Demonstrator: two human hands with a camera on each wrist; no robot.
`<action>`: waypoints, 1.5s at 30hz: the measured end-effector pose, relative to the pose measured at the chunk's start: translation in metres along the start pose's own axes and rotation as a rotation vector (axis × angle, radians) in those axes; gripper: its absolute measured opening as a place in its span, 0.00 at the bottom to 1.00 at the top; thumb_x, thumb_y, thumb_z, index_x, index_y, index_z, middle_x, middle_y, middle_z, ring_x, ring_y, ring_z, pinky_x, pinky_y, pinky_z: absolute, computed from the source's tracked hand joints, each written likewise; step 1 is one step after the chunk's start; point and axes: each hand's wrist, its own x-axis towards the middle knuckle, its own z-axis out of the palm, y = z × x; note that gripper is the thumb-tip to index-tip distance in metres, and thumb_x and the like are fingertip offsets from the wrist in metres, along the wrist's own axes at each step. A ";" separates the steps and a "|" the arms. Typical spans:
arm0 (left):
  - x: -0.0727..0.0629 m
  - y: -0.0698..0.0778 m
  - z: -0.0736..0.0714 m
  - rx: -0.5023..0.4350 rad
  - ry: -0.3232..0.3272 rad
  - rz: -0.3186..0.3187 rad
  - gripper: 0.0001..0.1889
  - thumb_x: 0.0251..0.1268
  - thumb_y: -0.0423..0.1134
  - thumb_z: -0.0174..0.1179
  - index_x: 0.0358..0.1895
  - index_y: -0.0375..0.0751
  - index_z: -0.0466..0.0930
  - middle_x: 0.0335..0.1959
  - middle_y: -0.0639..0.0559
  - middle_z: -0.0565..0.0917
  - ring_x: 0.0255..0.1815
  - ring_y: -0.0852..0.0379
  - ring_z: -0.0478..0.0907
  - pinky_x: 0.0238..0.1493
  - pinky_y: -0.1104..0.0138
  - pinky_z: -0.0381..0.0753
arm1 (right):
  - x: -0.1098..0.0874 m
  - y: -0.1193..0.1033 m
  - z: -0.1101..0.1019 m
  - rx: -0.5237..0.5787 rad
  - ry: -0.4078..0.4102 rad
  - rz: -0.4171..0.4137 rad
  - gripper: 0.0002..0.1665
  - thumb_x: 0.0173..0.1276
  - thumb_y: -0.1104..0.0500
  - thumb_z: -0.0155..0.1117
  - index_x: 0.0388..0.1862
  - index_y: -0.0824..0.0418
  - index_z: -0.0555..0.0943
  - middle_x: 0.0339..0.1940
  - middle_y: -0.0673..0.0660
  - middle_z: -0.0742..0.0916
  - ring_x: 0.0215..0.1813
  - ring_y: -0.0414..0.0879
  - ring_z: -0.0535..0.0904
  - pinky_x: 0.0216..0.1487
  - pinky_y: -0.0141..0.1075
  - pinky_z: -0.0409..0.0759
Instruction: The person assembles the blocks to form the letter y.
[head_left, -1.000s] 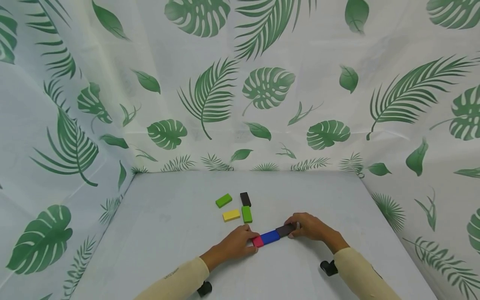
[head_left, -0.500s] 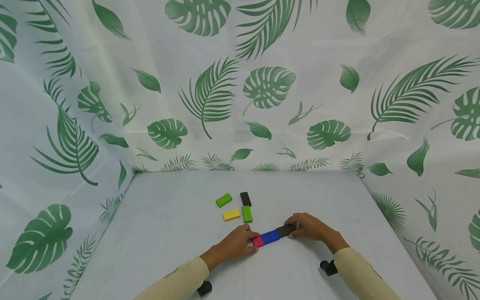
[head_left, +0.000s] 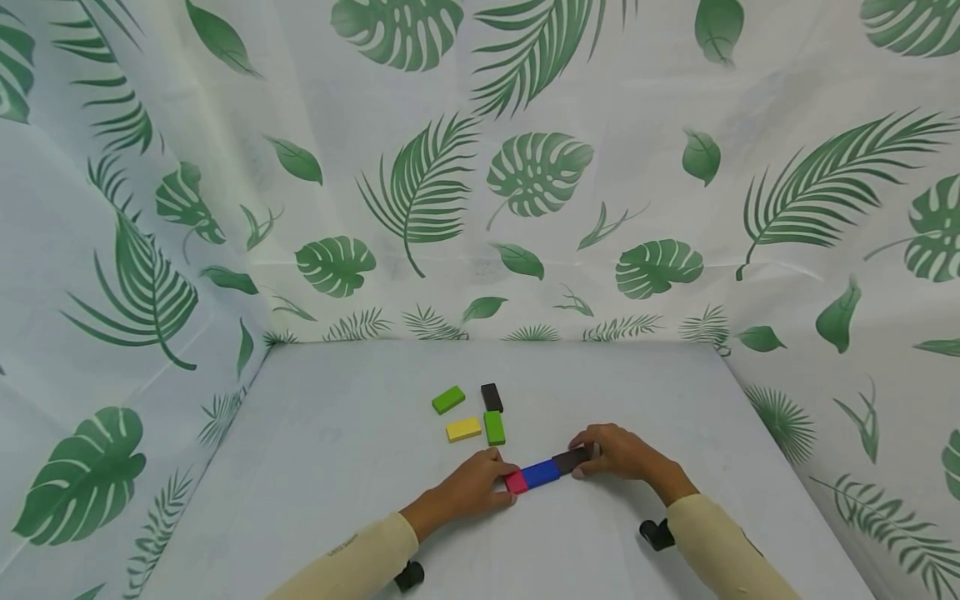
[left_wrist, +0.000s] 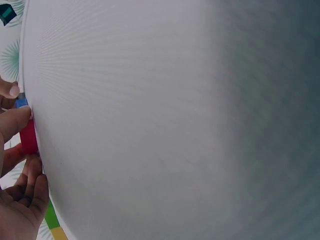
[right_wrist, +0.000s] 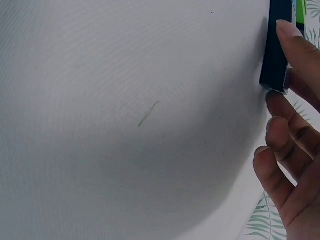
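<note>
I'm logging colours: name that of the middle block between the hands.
The middle block is blue, clearest in the head view.

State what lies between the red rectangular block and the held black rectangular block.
The head view shows a blue rectangular block between the red block and held black block.

We identify a white table as the support. On it we locate a yellow block, left green block, right green block and black block; nearer us, a red block, blue block and dark block align end to end.
</note>
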 end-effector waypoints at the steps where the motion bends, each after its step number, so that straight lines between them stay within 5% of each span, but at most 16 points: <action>1: 0.000 0.000 0.000 0.001 0.000 -0.001 0.23 0.64 0.49 0.69 0.62 0.49 0.83 0.37 0.60 0.74 0.36 0.69 0.68 0.38 0.77 0.71 | 0.000 0.000 0.000 -0.006 0.007 0.003 0.25 0.55 0.44 0.79 0.50 0.51 0.87 0.36 0.41 0.82 0.40 0.39 0.75 0.43 0.38 0.76; 16: -0.001 0.000 -0.001 0.001 0.003 0.000 0.23 0.64 0.49 0.68 0.62 0.48 0.83 0.38 0.59 0.76 0.37 0.69 0.69 0.38 0.77 0.72 | -0.001 -0.003 0.001 -0.020 0.083 -0.059 0.21 0.56 0.43 0.78 0.46 0.49 0.88 0.40 0.43 0.81 0.39 0.40 0.75 0.40 0.33 0.75; 22: -0.001 0.000 0.000 0.007 0.004 0.002 0.23 0.65 0.49 0.68 0.62 0.49 0.82 0.38 0.60 0.75 0.37 0.69 0.68 0.38 0.78 0.72 | 0.001 -0.005 0.005 0.024 0.068 -0.135 0.22 0.57 0.46 0.78 0.50 0.50 0.87 0.43 0.43 0.83 0.42 0.38 0.76 0.43 0.32 0.78; 29: 0.000 0.000 -0.001 0.004 -0.004 -0.007 0.23 0.65 0.49 0.68 0.62 0.50 0.82 0.38 0.60 0.75 0.37 0.69 0.68 0.39 0.78 0.72 | 0.006 -0.014 0.010 0.022 0.024 -0.129 0.24 0.56 0.48 0.79 0.53 0.50 0.87 0.46 0.42 0.84 0.49 0.39 0.78 0.53 0.41 0.80; 45: 0.000 0.001 0.000 0.013 0.003 -0.002 0.23 0.64 0.49 0.69 0.62 0.49 0.82 0.38 0.59 0.75 0.37 0.69 0.68 0.38 0.78 0.72 | 0.008 -0.019 0.012 -0.042 0.001 -0.193 0.22 0.59 0.47 0.77 0.52 0.51 0.88 0.42 0.42 0.82 0.45 0.36 0.76 0.47 0.35 0.78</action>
